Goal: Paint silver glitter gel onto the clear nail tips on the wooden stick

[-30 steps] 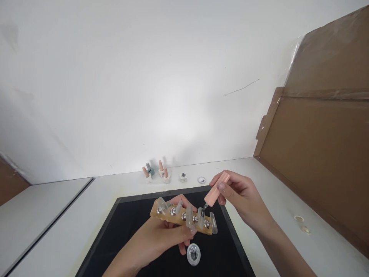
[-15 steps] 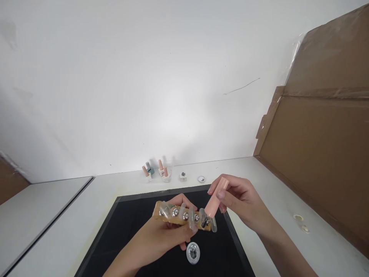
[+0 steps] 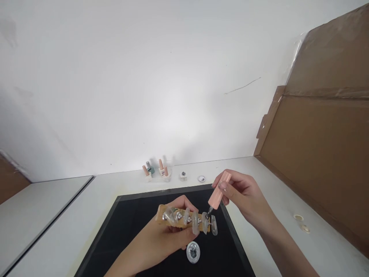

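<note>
My left hand (image 3: 170, 236) is closed around a wooden nail display stand (image 3: 159, 218), holding it tilted above the black mat (image 3: 115, 238). Several clear false nails (image 3: 195, 223) are mounted along it between small silvery balls. In my right hand (image 3: 242, 192), thumb and fingers pinch the pink cap of a nail polish brush (image 3: 220, 190). Its dark bristle tip is at a clear nail near the stand's right end; whether it touches cannot be made out. Just below the stand, a small round silvery dish (image 3: 193, 252) rests on the mat.
Several nail polish bottles (image 3: 165, 175) stand at the back left of the white table (image 3: 282, 215). Beside them are a small clear jar (image 3: 183, 176) and a round white lid (image 3: 201, 179). Cardboard (image 3: 325, 127) walls the right side. Two pale rings (image 3: 298, 217) lie at right.
My right hand has risen slightly with the brush, whose tip has shifted up along the nail. The stand in my left hand has moved a little to the right and turned.
</note>
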### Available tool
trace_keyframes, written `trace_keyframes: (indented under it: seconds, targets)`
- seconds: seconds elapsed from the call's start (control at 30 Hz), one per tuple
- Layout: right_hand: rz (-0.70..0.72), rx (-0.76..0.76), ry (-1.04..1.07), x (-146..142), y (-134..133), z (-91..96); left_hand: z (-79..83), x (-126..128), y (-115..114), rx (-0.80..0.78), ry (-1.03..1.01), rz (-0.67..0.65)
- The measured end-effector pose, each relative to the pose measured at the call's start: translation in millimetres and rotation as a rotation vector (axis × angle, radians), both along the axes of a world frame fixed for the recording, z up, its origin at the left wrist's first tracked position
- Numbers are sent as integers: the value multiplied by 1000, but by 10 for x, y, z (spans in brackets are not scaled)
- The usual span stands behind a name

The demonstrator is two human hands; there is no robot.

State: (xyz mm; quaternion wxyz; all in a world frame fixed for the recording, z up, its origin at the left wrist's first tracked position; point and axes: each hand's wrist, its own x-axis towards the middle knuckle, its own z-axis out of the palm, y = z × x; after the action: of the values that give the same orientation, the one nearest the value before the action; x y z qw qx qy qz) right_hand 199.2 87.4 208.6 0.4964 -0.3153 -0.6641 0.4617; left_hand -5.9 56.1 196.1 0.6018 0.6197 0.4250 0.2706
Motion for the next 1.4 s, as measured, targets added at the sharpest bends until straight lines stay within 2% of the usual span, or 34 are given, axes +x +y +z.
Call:
trace_keyframes:
  seconds: [0.23,0.7,0.97,1.27,1.4]
  targets:
    - [63,8,-111,-73,-74,4,-20,13,-25,62,61,52]
    - [-98,18,-159,-85,-30,18,17,12,-45,131,155,36]
    - [15,1,-187,-109,-89,28,45,16,-46,141,197,33]
    - [-142,45,-174,-71,-40,28,42,21,-49,137,181,52]
    - [-91,61,-158,-79,-70,40,38,19,-42,129,171,42]
